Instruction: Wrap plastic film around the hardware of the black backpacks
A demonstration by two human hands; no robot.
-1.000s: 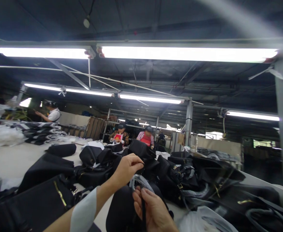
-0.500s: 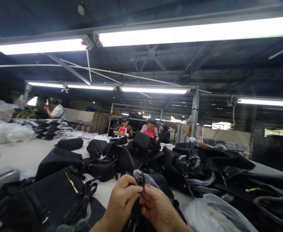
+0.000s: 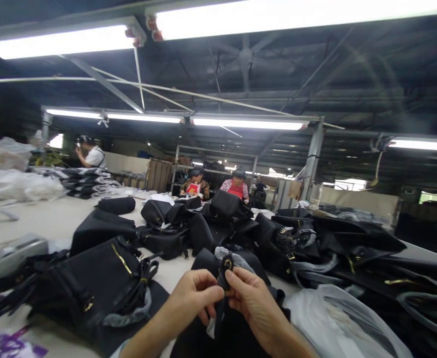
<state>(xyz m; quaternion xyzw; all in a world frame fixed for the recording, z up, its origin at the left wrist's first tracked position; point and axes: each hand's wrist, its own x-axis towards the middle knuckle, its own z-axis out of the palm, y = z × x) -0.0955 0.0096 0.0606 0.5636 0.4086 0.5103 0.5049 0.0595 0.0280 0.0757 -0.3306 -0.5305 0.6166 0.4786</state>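
In the head view, a black bag [image 3: 203, 338] is in front of me, with grey plastic wrap [image 3: 244, 261] near its top. A black strap [image 3: 220, 318] with a gold fitting stands up between my hands. My right hand [image 3: 253, 301] pinches the strap just below the fitting. My left hand [image 3: 194, 301] is at the strap's left side, thumb and fingers closed at its edge. A small whitish strip [image 3: 211, 328] hangs below the left fingers. The curled fingers hide part of the strap.
Black bags [image 3: 102, 283] with gold zips lie to the left, and more black bags [image 3: 352, 248] are heaped to the right. A clear plastic bag [image 3: 337, 318] is by my right arm. People [image 3: 236, 186] sit across the pale table [image 3: 106, 231].
The view has tilted down, so the bags and lamps sit higher. My left fingers have loosened and slid slightly down the strap, while the right thumb has moved up near the gold fitting.
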